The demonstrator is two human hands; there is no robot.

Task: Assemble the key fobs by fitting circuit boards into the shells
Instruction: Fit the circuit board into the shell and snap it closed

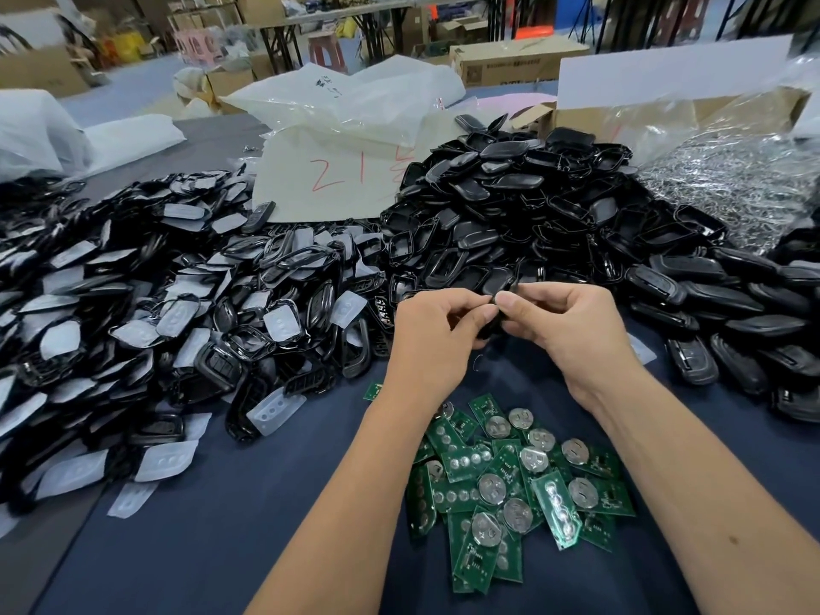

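Your loose green circuit boards lie on the table just below your wrists. Above them, your left hand and right hand both have fingers curled round one black shell, pinching it between them; whether a board already sits inside is hidden. Keep the shell level, square the board to its recess, then press evenly along the edges. Beyond your grip rises the heap of empty shells.
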